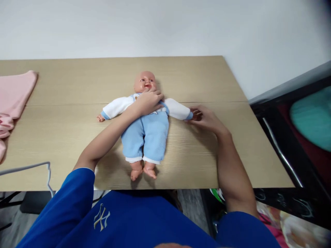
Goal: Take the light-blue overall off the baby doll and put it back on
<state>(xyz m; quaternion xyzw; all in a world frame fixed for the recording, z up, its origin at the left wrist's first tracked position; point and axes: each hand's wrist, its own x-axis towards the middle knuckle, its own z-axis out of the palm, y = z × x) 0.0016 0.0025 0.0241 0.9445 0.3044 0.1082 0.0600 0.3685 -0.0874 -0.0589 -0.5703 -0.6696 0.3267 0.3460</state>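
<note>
On your bench (207, 79), a pink cloth (14, 94) lies at the far left edge, well apart from your work, and a white wire (38, 166) crosses the near left corner. To your right, off the bench, a teal cushion (314, 117) sits in a dark frame. Nothing lies between you and the doll (146, 134).

The doll lies on its back mid-bench, head away from you, arms spread, in a white-sleeved top and pale blue trousers, feet bare. Your left hand (148, 101) rests on its chest, fingers together and bent at the collar; you cannot tell whether they grip cloth. Your right hand (207, 119) pinches the doll's small hand at the cuff.
</note>
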